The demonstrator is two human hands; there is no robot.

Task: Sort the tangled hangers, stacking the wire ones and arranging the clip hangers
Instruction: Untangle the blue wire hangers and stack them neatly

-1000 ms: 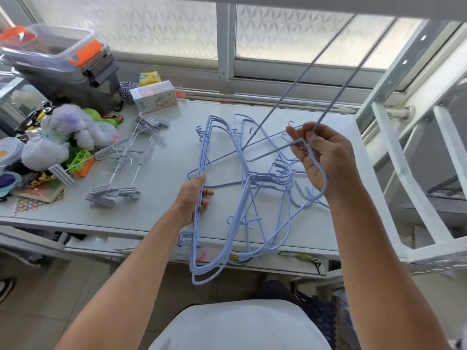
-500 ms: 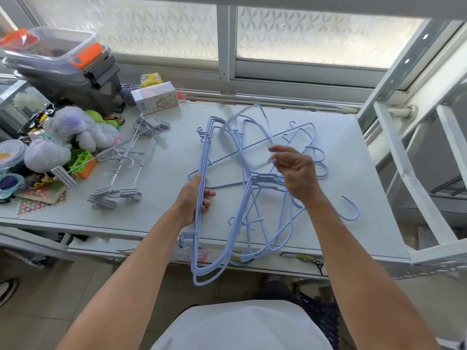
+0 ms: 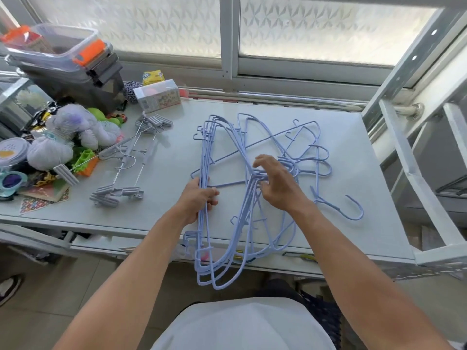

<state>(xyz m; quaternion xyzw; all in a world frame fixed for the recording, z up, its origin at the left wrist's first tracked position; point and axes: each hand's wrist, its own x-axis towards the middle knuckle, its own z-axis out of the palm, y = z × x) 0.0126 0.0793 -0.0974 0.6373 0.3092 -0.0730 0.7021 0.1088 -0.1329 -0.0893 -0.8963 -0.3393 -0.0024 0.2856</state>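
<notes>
A tangle of light blue wire hangers (image 3: 298, 147) lies on the white table (image 3: 353, 137), and their lower ends hang over the front edge. My left hand (image 3: 198, 202) grips the straight bars of a gathered stack of wire hangers (image 3: 206, 147) on the pile's left side. Over the bunched hooks in the middle, my right hand (image 3: 278, 185) has spread, loosely bent fingers that touch the wires without gripping any. One blue hanger (image 3: 351, 213) lies apart at the right. Grey metal clip hangers (image 3: 121, 173) lie together left of the pile.
Clutter fills the table's left end: a plush toy (image 3: 73, 137), a clear plastic bin with orange latches (image 3: 58, 49), a small box (image 3: 156, 97) and toys. A white metal frame (image 3: 414, 178) stands close on the right. The window runs behind the table.
My right hand brought the raised wire hanger down onto the pile, let it go, and moved over the hooks in the middle. My left hand kept its grip on the stack.
</notes>
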